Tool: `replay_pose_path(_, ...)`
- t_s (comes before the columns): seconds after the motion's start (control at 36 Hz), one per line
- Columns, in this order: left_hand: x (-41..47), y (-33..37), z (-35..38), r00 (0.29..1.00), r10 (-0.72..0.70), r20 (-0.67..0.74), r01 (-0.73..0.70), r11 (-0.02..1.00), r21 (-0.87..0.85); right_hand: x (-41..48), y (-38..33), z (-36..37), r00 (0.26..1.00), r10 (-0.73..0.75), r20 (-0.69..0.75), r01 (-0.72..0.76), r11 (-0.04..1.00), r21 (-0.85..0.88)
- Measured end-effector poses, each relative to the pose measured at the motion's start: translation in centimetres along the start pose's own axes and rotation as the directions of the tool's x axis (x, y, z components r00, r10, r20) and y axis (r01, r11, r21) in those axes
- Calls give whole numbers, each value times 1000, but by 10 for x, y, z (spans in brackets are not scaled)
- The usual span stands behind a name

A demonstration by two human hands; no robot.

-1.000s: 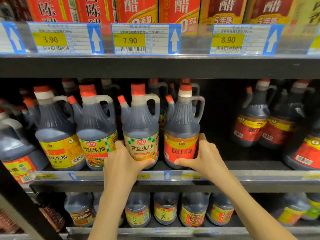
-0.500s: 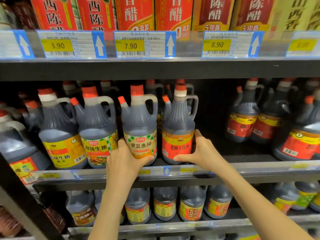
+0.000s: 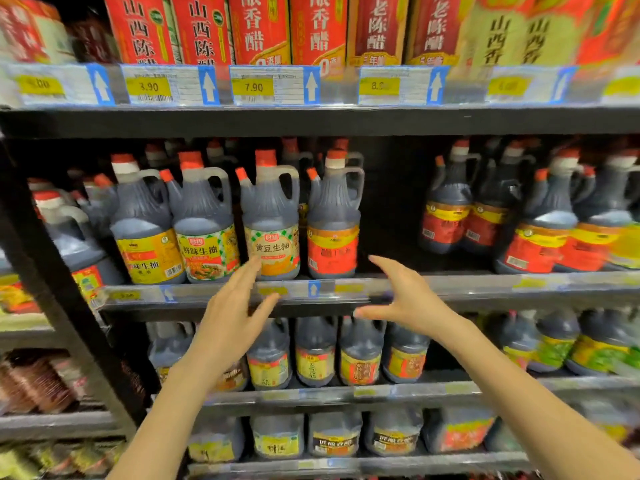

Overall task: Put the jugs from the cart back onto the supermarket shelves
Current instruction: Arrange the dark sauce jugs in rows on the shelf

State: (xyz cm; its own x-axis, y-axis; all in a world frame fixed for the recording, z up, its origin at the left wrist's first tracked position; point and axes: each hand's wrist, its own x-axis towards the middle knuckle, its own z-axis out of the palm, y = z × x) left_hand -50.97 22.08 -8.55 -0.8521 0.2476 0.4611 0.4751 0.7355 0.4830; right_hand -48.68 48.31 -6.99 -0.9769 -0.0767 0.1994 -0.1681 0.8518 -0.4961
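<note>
The left hand [image 3: 239, 306] hangs before the front edge of the middle shelf [image 3: 485, 289], fingers straight and loosely spread, holding nothing. Its fingertips [image 3: 252, 268] overlap the lower label of the yellow-labelled jug [image 3: 272, 216], though contact cannot be told. Beside it the red-labelled jug [image 3: 332, 216] stands upright at the same front edge. The right hand [image 3: 405, 296] is just right of that jug, fingers splayed wide, empty.

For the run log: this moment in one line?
red-label jug on shelf | left hand open, empty | right hand open, empty
</note>
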Motion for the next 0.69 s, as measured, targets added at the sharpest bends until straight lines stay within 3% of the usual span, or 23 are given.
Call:
replay_pose_path(0.19, -32, 17, 9, 960, 161, 229, -184, 980, 82, -71, 17, 7, 992, -126, -6, 124, 982, -140)
replay_pose_path(0.42, -57, 47, 35, 813, 257, 522, -410, 890, 200, -169, 42, 5, 992, 66, 111, -39, 972, -233)
replay_pose_path(0.69, -68, 110, 100, 597, 397, 697, -620, 780, 86, -290, 76, -20, 924, 375, 74, -338, 891, -303)
